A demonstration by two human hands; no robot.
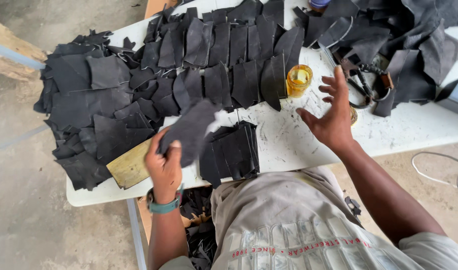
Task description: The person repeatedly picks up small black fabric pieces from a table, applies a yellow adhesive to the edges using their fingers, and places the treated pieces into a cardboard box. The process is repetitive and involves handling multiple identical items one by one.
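My left hand [165, 162] grips a dark grey cut piece of leather-like material [189, 131], lifted just above the white table [289, 142]. It hangs beside a small stack of similar black pieces [231, 150] at the table's near edge. My right hand [331, 112] hovers open over the table with fingers spread, close to a small amber glass jar [299, 80] and a pair of scissors [356, 82]. Rows of black pieces [234, 55] overlap across the middle of the table.
A heap of larger black scraps [91, 110] covers the table's left end, and another heap [399, 35] lies at the back right. A tan board [131, 167] sticks out near my left hand. Scraps fill a box [199, 227] below the table. A white cable [439, 170] lies on the floor.
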